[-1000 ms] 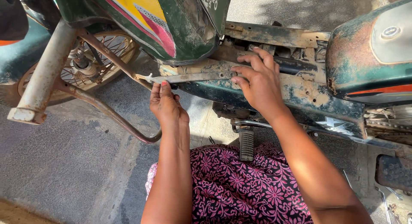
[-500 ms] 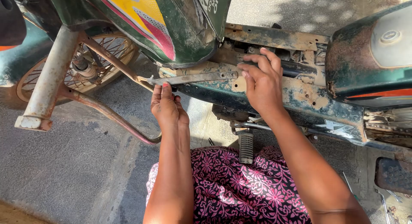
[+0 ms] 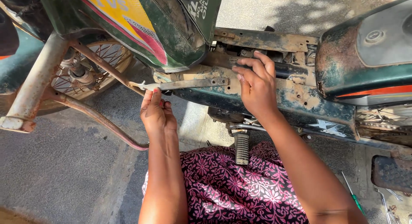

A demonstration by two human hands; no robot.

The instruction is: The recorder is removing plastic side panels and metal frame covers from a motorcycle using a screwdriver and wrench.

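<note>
- Left hand point(image 3: 156, 114) is pinched around the near end of a spanner point(image 3: 182, 84), fingers curled up under it, so it's holding that tool.
- The spanner lies almost flat along the side of the motorbike frame point(image 3: 274, 97); its far end sits on the frame's dirty, muddy side plate, just left of the other hand.
- Right hand point(image 3: 256, 84) is spread out wide and lying flat on the frame, fingertips reaching up to the rusty top rail point(image 3: 266, 39). It grips nothing, just presses on the metal.
- Above the left hand hangs a green side panel point(image 3: 141, 26) with a yellow and pink patch on it.
- A rusty curved stand bar point(image 3: 96, 116) runs down past the left wrist, with a spoked wheel point(image 3: 92, 69) behind it.
- The footrest point(image 3: 241, 147) with a ribbed rubber cover sticks out below the frame, right over the person's lap in a pink flowered cloth point(image 3: 231, 189).
- On the right, the green tank point(image 3: 365, 56) looks pretty rusted.
- A green-handled screwdriver point(image 3: 352, 194) lies on the concrete floor point(image 3: 56, 172) near the right forearm.
</note>
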